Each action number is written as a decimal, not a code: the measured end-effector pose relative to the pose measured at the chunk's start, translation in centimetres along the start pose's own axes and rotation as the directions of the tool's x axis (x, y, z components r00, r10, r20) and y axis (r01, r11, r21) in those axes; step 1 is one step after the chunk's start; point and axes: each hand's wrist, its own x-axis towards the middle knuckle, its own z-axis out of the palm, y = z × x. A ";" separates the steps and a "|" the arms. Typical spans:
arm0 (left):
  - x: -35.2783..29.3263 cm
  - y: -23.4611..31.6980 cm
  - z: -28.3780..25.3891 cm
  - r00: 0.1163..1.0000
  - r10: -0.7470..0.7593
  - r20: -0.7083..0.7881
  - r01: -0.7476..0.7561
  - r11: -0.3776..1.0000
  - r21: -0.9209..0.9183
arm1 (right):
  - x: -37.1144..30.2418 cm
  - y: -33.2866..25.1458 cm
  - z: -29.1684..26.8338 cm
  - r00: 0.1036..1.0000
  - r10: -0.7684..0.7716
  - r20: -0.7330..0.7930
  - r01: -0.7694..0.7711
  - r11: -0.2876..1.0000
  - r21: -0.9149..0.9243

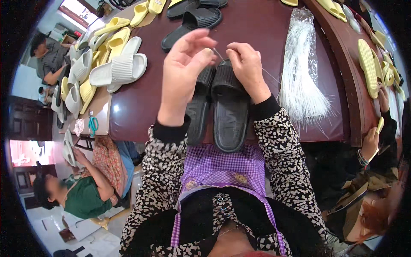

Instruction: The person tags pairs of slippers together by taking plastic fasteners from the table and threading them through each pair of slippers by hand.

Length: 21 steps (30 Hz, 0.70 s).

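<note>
A pair of black slide slippers lies in front of me at the table's near edge, toes pointing away: the right slipper [231, 115] and the left slipper [196, 122], side by side. My left hand [182, 70] is raised over the left slipper's strap, fingers loosely curved and apart, with nothing seen in its grasp. At the right slipper's toe, my right hand [248, 68] is closed in a pinch on a thin plastic strand [219, 55]. Part of the strand shows between my hands; a thin tail sticks out right of my wrist. The strand's path at the straps is hidden.
A bundle of white plastic strands [299, 85] in clear wrap lies to the right. Other black slippers [192, 25] are ahead. Grey and yellow slippers [120, 68] pile up at left, near teal-handled scissors [93, 124]. A raised wooden edge [349, 73] curves along the right; people sit on both sides.
</note>
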 end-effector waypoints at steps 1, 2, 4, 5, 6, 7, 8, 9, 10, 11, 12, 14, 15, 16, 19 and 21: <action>-0.7 2.4 0.5 0.990 0.049 0.132 -0.031 0.990 -0.136 | 0.1 -0.1 0.2 0.999 0.031 -0.005 -0.031 0.999 0.020; -1.2 4.5 1.1 0.960 0.119 0.254 -0.046 0.960 -0.276 | 0.1 0.0 0.2 0.998 0.061 -0.007 -0.061 0.998 0.035; -2.5 9.5 2.5 0.923 0.098 0.373 -0.025 0.981 -0.194 | 0.7 -0.5 -0.3 0.999 0.049 0.010 -0.050 0.997 0.063; -2.0 10.1 1.5 0.723 0.412 0.555 -0.207 0.895 -0.395 | 1.3 -1.9 0.2 0.999 0.037 0.007 -0.038 0.993 0.109; -1.9 9.1 0.7 0.734 0.420 0.534 -0.208 0.887 -0.412 | 1.2 -0.9 -0.2 0.999 0.050 0.009 -0.050 0.994 0.095; -1.8 7.8 0.4 0.747 0.427 0.509 -0.210 0.879 -0.428 | 0.9 0.2 -0.4 0.998 0.046 0.033 -0.049 0.995 0.082; -2.2 8.5 -0.2 0.754 0.432 0.494 -0.235 0.881 -0.412 | 0.9 0.2 0.0 0.999 0.043 0.011 -0.044 0.994 0.099; -2.4 9.2 -0.8 0.759 0.439 0.481 -0.260 0.881 -0.394 | 1.0 0.1 0.5 0.999 0.039 -0.013 -0.038 0.993 0.116; -2.6 10.0 -1.3 0.761 0.448 0.469 -0.286 0.881 -0.377 | 1.4 -0.2 0.9 0.999 0.035 -0.039 -0.030 0.991 0.132; -3.1 10.2 -2.0 0.763 0.459 0.454 -0.303 0.875 -0.377 | 1.5 -0.4 0.8 0.999 0.017 -0.030 -0.013 0.991 0.137; -3.5 10.4 -2.5 0.762 0.473 0.441 -0.321 0.869 -0.377 | 1.6 -0.7 0.6 0.997 0.072 -0.006 -0.069 0.980 0.185; -3.8 11.2 -3.5 0.755 0.501 0.424 -0.370 0.858 -0.357 | 1.5 -1.8 0.3 0.983 0.176 0.053 -0.183 0.931 0.315; -3.6 11.7 -4.1 0.743 0.519 0.422 -0.401 0.851 -0.341 | 1.2 -2.7 0.0 0.972 0.220 0.087 -0.236 0.890 0.390; -3.3 12.3 -4.6 0.731 0.534 0.425 -0.431 0.844 -0.319 | 0.8 -3.9 -0.3 0.959 0.259 0.111 -0.279 0.821 0.498; -2.4 13.7 -6.3 0.689 0.568 0.450 -0.482 0.823 -0.301 | 0.9 -9.9 -3.1 0.975 0.157 0.155 -0.221 0.731 0.645; -2.6 14.6 -7.4 0.684 0.560 0.467 -0.494 0.827 -0.268 | 0.7 -15.7 -4.0 0.938 0.194 0.288 -0.340 0.343 0.876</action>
